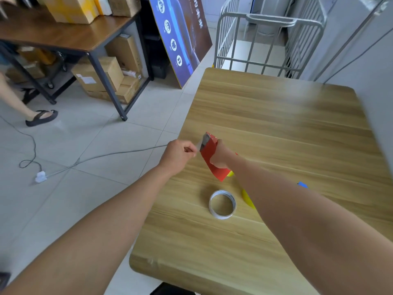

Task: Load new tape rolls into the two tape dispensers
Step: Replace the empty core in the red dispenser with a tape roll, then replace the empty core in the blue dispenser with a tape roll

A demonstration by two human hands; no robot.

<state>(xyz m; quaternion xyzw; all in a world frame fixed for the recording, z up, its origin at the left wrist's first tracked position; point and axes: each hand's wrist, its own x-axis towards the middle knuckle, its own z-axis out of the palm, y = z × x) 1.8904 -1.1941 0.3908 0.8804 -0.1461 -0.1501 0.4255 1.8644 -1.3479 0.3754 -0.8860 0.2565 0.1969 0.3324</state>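
My right hand [221, 155] grips a red tape dispenser [211, 155], held tilted above the wooden table [276, 124] near its left edge. My left hand [179, 153] is pinched on the clear tape end [198, 145] at the dispenser's metal blade end. An empty white tape core ring [222, 204] lies flat on the table below the dispenser. A yellow object [247, 198] and a blue object [302, 185] peek out from behind my right forearm, mostly hidden.
The table's left edge drops to a tiled floor with a cable and white plug [40, 176]. Another person's sandalled foot [41, 118] stands far left by a shelf with cardboard boxes [100, 75]. A metal cart [268, 39] stands behind the table.
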